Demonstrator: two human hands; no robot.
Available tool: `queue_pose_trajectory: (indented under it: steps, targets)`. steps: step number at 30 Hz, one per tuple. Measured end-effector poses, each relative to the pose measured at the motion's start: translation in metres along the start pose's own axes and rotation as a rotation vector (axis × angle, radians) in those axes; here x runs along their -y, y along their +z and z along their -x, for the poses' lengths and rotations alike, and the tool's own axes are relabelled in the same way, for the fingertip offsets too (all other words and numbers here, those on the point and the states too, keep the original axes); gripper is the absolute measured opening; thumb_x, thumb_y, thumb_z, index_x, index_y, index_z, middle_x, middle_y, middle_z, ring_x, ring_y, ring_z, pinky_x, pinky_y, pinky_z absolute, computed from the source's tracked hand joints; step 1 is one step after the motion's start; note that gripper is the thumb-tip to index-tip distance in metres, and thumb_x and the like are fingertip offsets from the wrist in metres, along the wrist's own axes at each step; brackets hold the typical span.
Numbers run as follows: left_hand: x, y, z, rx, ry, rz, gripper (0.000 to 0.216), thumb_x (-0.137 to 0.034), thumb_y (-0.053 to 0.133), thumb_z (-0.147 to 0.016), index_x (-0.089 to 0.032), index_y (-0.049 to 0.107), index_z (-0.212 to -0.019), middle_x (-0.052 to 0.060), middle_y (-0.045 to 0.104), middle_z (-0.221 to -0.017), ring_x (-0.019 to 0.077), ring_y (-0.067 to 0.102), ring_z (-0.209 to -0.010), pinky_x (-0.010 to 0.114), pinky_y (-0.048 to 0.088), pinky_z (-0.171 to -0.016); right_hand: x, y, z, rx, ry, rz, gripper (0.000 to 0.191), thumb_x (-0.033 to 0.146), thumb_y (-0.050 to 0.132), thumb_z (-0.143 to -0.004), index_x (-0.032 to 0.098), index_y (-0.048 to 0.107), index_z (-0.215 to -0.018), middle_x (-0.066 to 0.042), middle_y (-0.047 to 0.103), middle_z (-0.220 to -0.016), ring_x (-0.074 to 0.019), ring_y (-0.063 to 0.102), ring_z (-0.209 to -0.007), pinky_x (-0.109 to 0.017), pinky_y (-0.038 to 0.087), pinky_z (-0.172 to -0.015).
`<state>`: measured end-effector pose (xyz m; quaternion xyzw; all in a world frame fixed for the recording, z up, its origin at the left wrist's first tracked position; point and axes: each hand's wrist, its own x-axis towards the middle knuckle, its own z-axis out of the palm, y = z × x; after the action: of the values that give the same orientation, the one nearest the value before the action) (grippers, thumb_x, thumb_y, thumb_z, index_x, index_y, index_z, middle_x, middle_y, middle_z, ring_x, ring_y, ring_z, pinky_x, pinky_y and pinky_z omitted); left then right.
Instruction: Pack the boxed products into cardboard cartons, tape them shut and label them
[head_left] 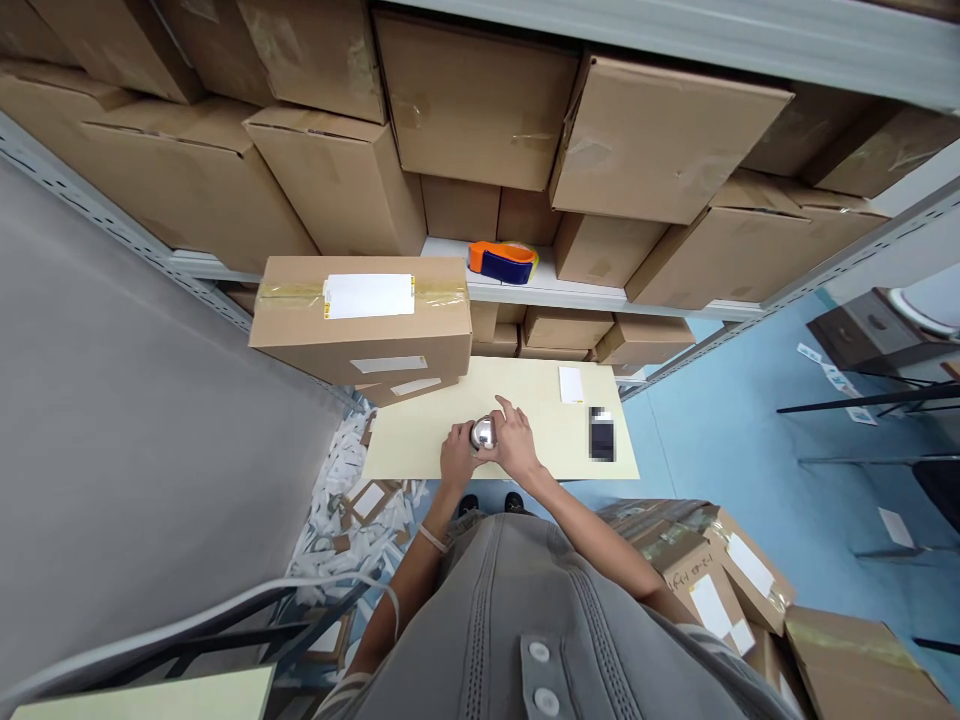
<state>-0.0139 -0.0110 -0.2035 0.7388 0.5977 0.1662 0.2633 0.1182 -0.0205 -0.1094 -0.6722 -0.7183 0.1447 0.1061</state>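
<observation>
At the near edge, a grey garment (555,610) is being cut off by the frame. To the near right, taped cartons (694,575) are lying on the floor; one is bearing dark handwriting, slanted and too small to read surely, beside white labels showing no legible text. Farther on, at the table's (420,435) near edge, the left hand (457,457) and right hand (516,442) are pinching a shiny silver ball (483,432) between them, the right index finger sticking out; their fingers are hiding its sides. Right of them, a dark rectangular object (602,436) is lying partly pixelated, and a white card (571,384) is lying beyond it. At the far left, a large carton (360,335) is wearing a yellow-cornered label (369,296), its print unreadable. Beyond, an orange-and-navy object (502,262) is resting on a shelf (585,292) among brown boxes (480,100), some being cut off above.
</observation>
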Motion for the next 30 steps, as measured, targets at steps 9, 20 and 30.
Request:
queue_pose_trajectory:
  steps: [9,20,30]
  targets:
    - [0.020,-0.022,-0.026,-0.122,-0.126,-0.153,0.061,-0.033,0.075,-0.077,-0.022,0.048,-0.131,0.013,0.055,-0.123,0.0308,0.056,-0.120,0.041,0.045,-0.097,-0.030,-0.080,0.017,-0.211,0.052,-0.612,0.043,0.031,0.068,-0.068,0.022,0.056,-0.107,-0.001,0.063,-0.089,-0.0173,0.061,-0.074,-0.032,0.053,-0.076]
    - [0.030,-0.051,-0.047,-0.184,-0.364,-0.048,0.072,-0.052,0.071,-0.080,-0.015,0.043,-0.135,0.022,0.046,-0.136,0.0379,0.049,-0.130,0.051,0.042,-0.103,-0.105,-0.053,0.031,-0.240,0.532,-1.335,0.027,0.043,0.065,-0.070,0.021,0.057,-0.083,0.003,0.060,-0.069,-0.0136,0.062,-0.064,-0.031,0.060,-0.067]
    - [-0.068,-0.108,-0.009,0.122,0.416,0.601,0.080,-0.061,0.060,-0.085,-0.032,0.029,-0.152,0.015,0.032,-0.149,0.0303,0.049,-0.131,0.040,0.046,-0.103,-0.110,-0.035,0.038,-0.174,0.778,-1.955,0.026,0.050,0.054,-0.090,0.025,0.055,-0.097,-0.001,0.072,-0.078,-0.0185,0.073,-0.072,-0.036,0.063,-0.076]
